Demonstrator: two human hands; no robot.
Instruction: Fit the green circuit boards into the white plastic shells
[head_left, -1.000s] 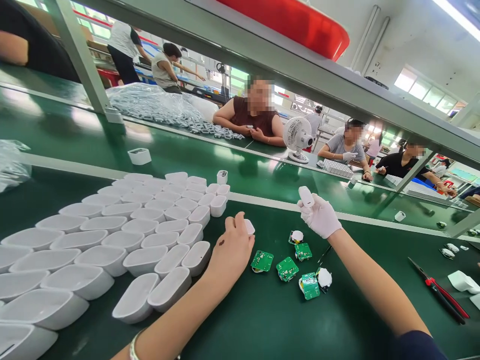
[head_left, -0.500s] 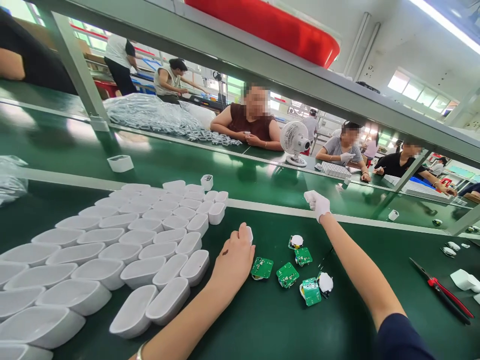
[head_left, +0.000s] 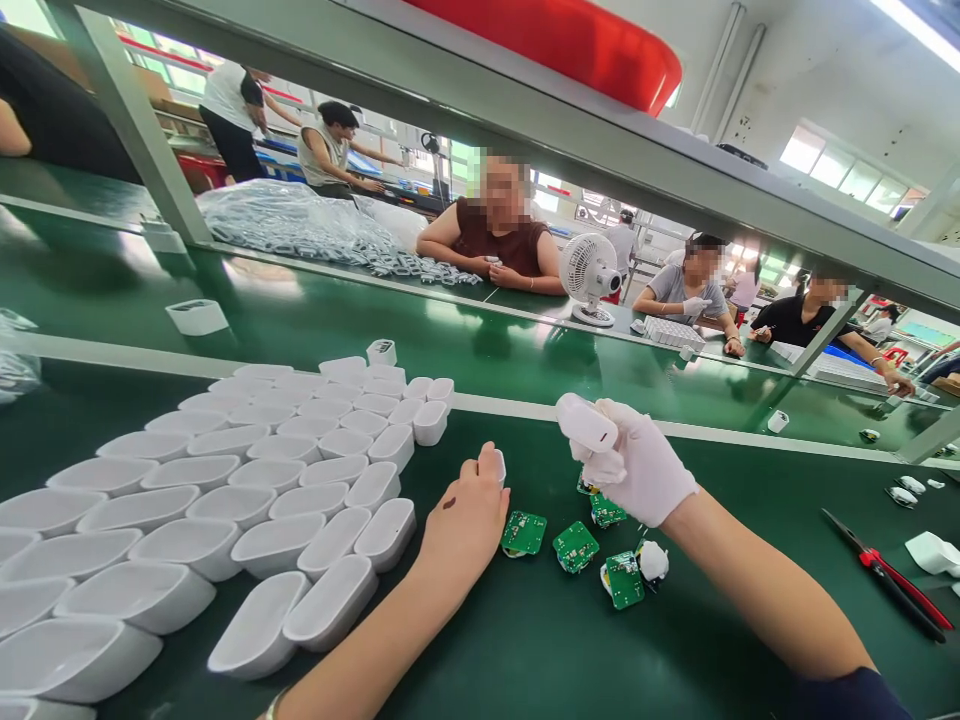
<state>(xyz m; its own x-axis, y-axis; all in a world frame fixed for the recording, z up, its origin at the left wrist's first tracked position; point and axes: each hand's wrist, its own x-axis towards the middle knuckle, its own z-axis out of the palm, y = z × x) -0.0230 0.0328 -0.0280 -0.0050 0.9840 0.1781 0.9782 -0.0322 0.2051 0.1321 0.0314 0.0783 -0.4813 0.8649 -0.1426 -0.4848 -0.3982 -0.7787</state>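
Observation:
My bare left hand (head_left: 465, 525) rests on the green bench with its fingers curled round a small white plastic casing (head_left: 501, 466), mostly hidden by the hand. In my gloved right hand (head_left: 641, 465) is a rounded white plastic casing (head_left: 586, 424) with a small slot in its end, raised above the bench. Below and between the hands lie several green circuit boards (head_left: 576, 548), some with white and yellow parts under them. Rows of open white casings (head_left: 270, 545) stand close on my left.
Red-and-black pliers (head_left: 885, 580) lie at right near white pieces (head_left: 930, 552). Beyond a pale rail (head_left: 517, 405) runs a green belt (head_left: 480, 350) carrying scattered casings. A shelf beam (head_left: 480, 130) crosses overhead. Co-workers sit opposite near a white fan (head_left: 590, 275).
My right hand has come back from over the belt, nearer to me, and the white casing now shows in it. Casings on the belt have shifted left. My left hand stays put.

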